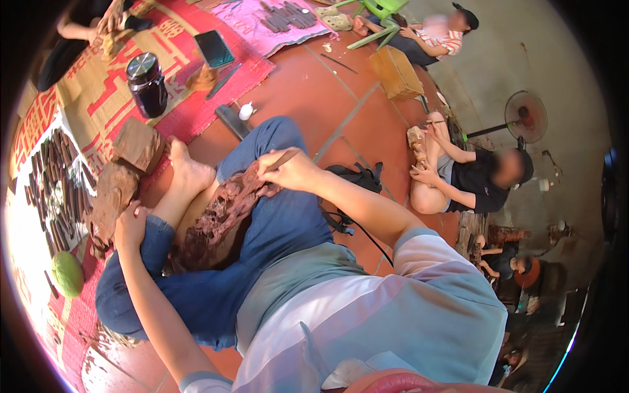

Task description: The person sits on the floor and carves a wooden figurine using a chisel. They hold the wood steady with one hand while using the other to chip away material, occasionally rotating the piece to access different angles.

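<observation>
A reddish-brown wood carving (223, 206), cut into knobbly, openwork shapes, lies across my lap between my bent legs. My right hand (291, 171) is closed at its upper end, gripping a slim brown carving chisel (284, 158); the tip cannot be made out. Beside my knee my left hand (131, 226) rests with its fingers bent, next to a rough brown piece of wood (113, 200). Most of those fingers are hidden, so I cannot tell whether they hold anything.
Many dark chisels (56, 177) lie on a white sheet at left, near a green melon-like fruit (67, 274). A wood block (138, 144), a dark flask (146, 88) and a phone (214, 49) are ahead. Other people (491, 173) sit at right, near a fan (525, 116).
</observation>
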